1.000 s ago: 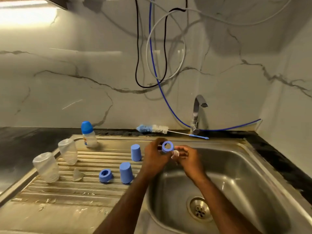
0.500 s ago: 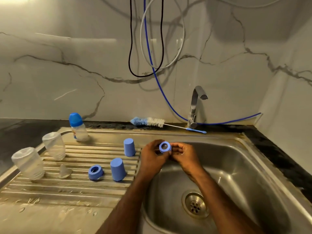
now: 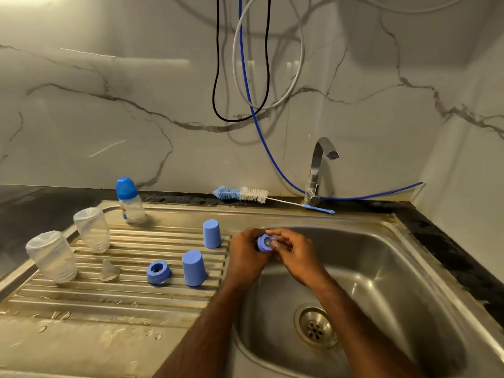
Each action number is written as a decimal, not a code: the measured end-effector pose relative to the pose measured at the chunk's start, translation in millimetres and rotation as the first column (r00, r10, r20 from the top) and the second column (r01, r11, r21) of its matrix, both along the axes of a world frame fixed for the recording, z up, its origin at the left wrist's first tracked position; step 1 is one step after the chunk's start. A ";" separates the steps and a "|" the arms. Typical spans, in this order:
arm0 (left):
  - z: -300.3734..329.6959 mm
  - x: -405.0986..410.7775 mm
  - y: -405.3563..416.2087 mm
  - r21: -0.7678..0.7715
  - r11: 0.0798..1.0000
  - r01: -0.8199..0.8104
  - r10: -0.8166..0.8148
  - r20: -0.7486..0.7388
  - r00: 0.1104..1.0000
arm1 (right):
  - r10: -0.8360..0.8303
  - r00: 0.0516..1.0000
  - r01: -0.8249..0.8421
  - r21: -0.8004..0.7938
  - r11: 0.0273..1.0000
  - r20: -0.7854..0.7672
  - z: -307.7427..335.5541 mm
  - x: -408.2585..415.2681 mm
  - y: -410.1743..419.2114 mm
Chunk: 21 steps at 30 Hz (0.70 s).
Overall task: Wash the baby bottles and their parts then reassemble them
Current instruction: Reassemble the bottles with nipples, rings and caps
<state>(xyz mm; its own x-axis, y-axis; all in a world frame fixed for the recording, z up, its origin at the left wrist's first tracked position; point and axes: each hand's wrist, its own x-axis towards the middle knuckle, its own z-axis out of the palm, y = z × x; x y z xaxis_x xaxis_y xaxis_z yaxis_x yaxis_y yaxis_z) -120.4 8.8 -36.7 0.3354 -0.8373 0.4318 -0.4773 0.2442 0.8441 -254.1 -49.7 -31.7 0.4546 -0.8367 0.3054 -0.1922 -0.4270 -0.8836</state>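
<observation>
Two forearms reach in from 6 o'clock and meet at the near-left corner of the sink basin (image 3: 381,268), just over its edge with the draining board (image 3: 114,296). The left hand (image 3: 246,256) curls its fingers round a blue ring (image 3: 264,242), whose open face is turned toward the camera. The right hand (image 3: 296,253) sits at 3 o'clock of the ring, touching the left, its thumb and fingertips pinched on a small clear teat (image 3: 272,243) at the ring's opening; how far the teat sits inside the ring I cannot tell.

On the ribbed board, at 9 o'clock of the hands, stand two blue caps upside down: the far cap (image 3: 212,233) near the left hand, the near cap (image 3: 194,268) toward 8 o'clock. Just beside the near cap, at its 9 o'clock, lies a second blue ring (image 3: 158,272). Further left rests a loose clear teat (image 3: 109,270), then two clear bottles mouth down, the near bottle (image 3: 51,256) and the far bottle (image 3: 92,230). At 11 o'clock an assembled bottle (image 3: 130,201) with a blue cap stands upright.

Behind the basin at 12 o'clock a bottle brush (image 3: 242,193) lies on the dark counter, its handle reaching toward the tap (image 3: 317,170). Cables (image 3: 245,77) hang down the marble wall above. The drain (image 3: 316,326) lies at 5 o'clock of the hands.
</observation>
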 end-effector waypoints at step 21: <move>-4.0 -6.8 -1.1 -0.093 0.946 0.310 -0.284 -0.697 0.658 | -0.123 0.989 0.139 -0.245 0.960 0.079 10.1 -7.8 -4.8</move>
<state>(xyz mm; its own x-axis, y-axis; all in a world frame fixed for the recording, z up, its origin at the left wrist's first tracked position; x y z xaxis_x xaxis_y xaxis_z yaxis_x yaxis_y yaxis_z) -127.2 7.7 -40.8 0.2574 -0.9544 0.1511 0.3410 0.2360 0.9100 -261.9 -54.5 -21.6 0.3193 -0.7815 0.5359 -0.2089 -0.6097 -0.7646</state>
